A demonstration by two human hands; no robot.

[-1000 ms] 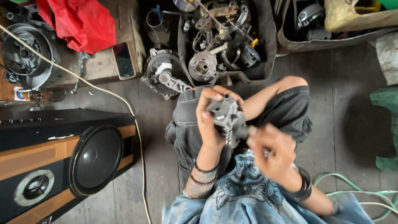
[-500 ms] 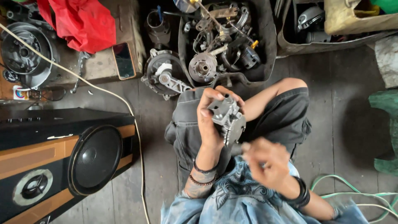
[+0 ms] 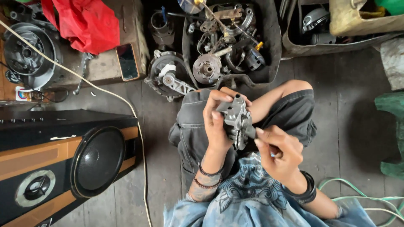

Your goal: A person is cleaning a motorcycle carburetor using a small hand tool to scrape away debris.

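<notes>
Sitting cross-legged on the dark wooden plank floor (image 3: 357, 105), the person holds a grey cast-metal engine part (image 3: 237, 120) above the lap, near the centre of the head view. The part's long axis runs almost from 12 to 6 o'clock, a little tilted, with its narrower upper end pointing to 12 o'clock and its lower end leaning toward 5 o'clock.

The left hand (image 3: 216, 122) grips the part from the 9 o'clock side; its fingers are curled and pressed around the upper half, the thumb lying on the near face. The right hand (image 3: 280, 153) is at 4 o'clock from the part, just touching its lower end. Its fingers are bent together, the thumb and forefinger pinching something small, but what it is I cannot tell.

At 12 o'clock from the part stands a black shallow tray (image 3: 271, 46) full of rusty metal pieces, and a round grey motor cover (image 3: 168, 75) lies at 11 o'clock beside it. A black smartphone (image 3: 127, 62) rests further at 10 o'clock, near a red cloth (image 3: 84, 23). A large black and brown wooden loudspeaker (image 3: 63, 159) lies at 8 o'clock.
</notes>
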